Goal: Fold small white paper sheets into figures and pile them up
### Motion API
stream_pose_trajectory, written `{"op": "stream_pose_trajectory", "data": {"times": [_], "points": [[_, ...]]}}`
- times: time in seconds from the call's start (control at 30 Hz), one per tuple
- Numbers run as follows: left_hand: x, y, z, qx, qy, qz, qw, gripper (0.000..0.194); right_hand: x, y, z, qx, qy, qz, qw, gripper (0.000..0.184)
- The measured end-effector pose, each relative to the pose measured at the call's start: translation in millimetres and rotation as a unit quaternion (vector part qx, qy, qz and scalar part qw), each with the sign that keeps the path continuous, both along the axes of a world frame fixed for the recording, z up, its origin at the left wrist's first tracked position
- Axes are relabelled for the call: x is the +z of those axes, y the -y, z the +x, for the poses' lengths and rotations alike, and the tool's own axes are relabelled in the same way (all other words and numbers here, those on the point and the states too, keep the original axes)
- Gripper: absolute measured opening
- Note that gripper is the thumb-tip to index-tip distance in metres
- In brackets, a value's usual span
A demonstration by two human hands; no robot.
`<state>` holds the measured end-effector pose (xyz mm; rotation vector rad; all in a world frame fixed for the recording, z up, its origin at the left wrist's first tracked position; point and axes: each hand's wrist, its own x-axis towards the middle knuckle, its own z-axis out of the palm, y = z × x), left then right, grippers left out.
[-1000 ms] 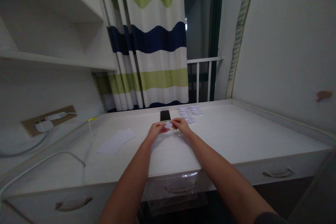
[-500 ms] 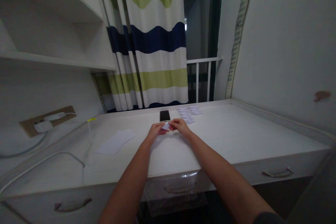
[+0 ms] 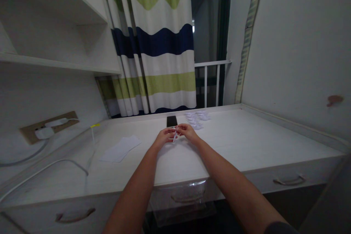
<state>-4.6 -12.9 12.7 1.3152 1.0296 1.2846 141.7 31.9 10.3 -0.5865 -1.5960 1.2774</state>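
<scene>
Between both hands, just above the white desk, is a small folded piece of white paper (image 3: 174, 137), now showing narrow and edge-on. My left hand (image 3: 163, 136) grips it from the left with its fingers closed. From the other side my right hand (image 3: 185, 131) pinches its upper part. The fingers partly hide the paper, so its exact folded shape cannot be made out. Right behind the hands lies a dark phone (image 3: 172, 121). Several folded white paper pieces (image 3: 194, 120) sit in rows to the right of the phone.
Flat white paper sheets (image 3: 120, 148) lie on the desk (image 3: 246, 135) at left. A white cable (image 3: 63, 159) runs along the left side, near a wall socket with plugs (image 3: 49, 127). A striped curtain (image 3: 164, 62) hangs behind. Drawers with handles (image 3: 290, 180) line the front.
The paper between my hands has turned from a broad, flat view to a narrow, upright one, its lower end now pointing down. Both hands stay in nearly the same place.
</scene>
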Motion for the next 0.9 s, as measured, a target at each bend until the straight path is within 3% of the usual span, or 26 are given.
{"op": "stream_pose_trajectory", "data": {"times": [0.9], "points": [[-2.4, -3.2, 1.8, 0.048, 0.012, 0.044, 0.998, 0.032, -10.0, -5.6, -3.9, -0.035, 0.016, 0.025, 0.999, 0.029]]}}
